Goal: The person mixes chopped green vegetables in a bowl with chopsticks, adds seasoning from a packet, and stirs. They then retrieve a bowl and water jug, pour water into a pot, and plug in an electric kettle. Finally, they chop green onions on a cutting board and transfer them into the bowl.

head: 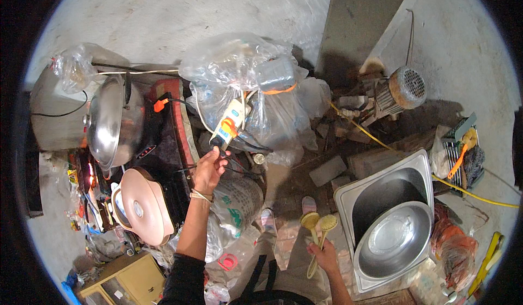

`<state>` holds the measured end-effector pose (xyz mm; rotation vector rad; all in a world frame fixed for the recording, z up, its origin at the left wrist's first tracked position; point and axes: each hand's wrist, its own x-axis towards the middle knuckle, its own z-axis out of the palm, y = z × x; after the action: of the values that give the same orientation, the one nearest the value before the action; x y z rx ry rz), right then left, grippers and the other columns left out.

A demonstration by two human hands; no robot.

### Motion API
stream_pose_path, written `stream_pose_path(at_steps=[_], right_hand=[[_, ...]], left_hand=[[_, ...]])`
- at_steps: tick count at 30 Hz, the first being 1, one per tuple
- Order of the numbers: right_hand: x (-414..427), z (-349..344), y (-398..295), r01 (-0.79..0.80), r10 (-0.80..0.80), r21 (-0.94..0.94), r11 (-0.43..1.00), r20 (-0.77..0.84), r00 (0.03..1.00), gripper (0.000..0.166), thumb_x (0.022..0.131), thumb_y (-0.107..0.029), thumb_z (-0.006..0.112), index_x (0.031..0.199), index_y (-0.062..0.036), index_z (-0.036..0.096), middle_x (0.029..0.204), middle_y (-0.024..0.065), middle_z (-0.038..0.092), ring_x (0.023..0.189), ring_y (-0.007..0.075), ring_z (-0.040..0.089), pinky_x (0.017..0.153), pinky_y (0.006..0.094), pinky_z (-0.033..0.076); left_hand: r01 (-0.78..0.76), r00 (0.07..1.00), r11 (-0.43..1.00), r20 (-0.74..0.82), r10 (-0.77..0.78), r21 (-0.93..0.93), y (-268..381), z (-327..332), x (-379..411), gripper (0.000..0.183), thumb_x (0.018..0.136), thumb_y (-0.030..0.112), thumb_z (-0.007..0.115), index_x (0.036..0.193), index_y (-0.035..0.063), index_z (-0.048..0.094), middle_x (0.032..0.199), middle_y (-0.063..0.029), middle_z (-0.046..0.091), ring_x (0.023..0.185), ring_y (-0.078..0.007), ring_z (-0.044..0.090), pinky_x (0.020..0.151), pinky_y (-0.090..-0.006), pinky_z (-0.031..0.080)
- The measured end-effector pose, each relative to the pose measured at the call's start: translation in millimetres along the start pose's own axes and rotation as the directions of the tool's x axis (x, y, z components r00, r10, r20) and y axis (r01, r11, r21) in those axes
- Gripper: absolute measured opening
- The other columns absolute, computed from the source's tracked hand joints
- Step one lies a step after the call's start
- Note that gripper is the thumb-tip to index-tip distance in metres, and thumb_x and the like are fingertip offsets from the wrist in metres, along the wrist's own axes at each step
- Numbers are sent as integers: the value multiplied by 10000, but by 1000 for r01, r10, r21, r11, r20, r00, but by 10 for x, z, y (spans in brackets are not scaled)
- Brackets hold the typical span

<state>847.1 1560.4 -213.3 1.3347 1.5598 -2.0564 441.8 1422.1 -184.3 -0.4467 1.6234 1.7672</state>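
Observation:
My left hand (pixel 210 170) reaches forward and pinches a black plug (pixel 216 141) at the near end of a white power strip (pixel 232 119). An orange plug (pixel 229 127) with a black cord sits in the strip, just beyond my fingers. Whether the black plug is fully seated cannot be seen. Low in front of my body, my right hand (pixel 325 256) grips two long-handled scrub brushes (pixel 318 225), their pale yellow bristle heads pointing away from me.
On the left stand a domed steel wok lid (pixel 107 121) and a pink lidded pot (pixel 145 209). A steel sink (pixel 345 207) holding a metal basin (pixel 392 239) lies right. Behind are plastic bags (pixel 241 59) and a motor (pixel 398 92); a yellow hose (pixel 367 135) crosses the right side.

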Motion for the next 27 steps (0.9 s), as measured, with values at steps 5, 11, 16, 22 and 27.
stream_pose_path(at_steps=[5,11,16,22,27], right_hand=[[-13,39,-12,17,-17,22,1000,-10,1000,152,833,-96,551,897,38,517,760,93,608,670,155,609,610,287,509],[-80,109,21,46,-45,-32,998,20,999,154,827,-98,550,906,28,513,760,87,607,684,146,609,600,278,507],[-75,172,17,106,-99,-93,990,80,992,186,830,-116,560,936,28,510,764,80,607,701,145,613,595,278,507],[-132,265,-112,74,-68,-71,995,93,993,190,839,-112,551,953,32,503,771,76,612,676,146,612,598,277,512],[-67,224,213,144,-138,-55,988,101,985,181,845,-110,544,943,37,502,735,85,612,655,153,610,589,278,510]], left_hand=[[143,989,975,59,-135,-168,62,-14,11,253,872,295,558,883,43,578,765,-56,627,527,-58,506,422,-149,396],[163,985,972,78,-151,-172,33,-106,84,265,851,327,581,854,63,590,733,-24,611,510,-39,491,409,-124,376],[137,990,977,32,-134,-165,13,-43,82,252,839,328,598,802,82,561,772,-47,621,496,-54,454,404,-145,365],[217,975,964,78,-207,-155,141,-53,112,261,835,328,603,820,70,567,765,-38,616,471,-36,429,381,-139,339],[215,976,967,55,-209,-140,97,-76,51,275,830,334,605,836,61,573,750,-14,603,455,-27,417,365,-124,333]])
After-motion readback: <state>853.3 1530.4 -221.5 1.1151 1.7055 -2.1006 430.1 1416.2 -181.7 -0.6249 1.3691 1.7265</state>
